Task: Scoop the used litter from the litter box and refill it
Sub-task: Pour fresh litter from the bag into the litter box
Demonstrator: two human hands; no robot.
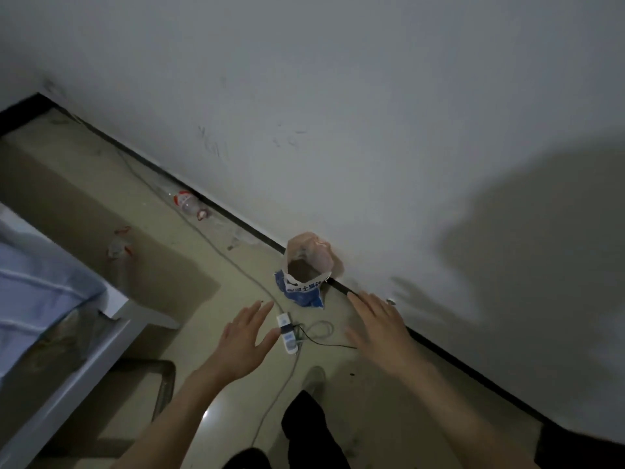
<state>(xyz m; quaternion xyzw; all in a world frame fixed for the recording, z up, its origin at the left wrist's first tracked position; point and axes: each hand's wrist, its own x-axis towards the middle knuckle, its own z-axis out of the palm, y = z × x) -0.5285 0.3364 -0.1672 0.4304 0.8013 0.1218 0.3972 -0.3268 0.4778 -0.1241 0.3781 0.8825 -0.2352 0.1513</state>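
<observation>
An open bag of cat litter [304,286], blue and white with a pinkish inner lining, stands upright on the floor against the wall's dark skirting. My left hand [245,336] reaches forward with straight fingers, below and left of the bag, holding nothing. On the other side, my right hand [382,328] is stretched out flat, below and right of the bag, also holding nothing. Neither hand touches the bag. No litter box or scoop is in view.
A white power strip [287,335] with cables lies on the floor between my hands. A plastic bottle [187,203] lies by the skirting further left. A bed [44,299] with a pale sheet fills the left. My foot [314,379] stands below the strip.
</observation>
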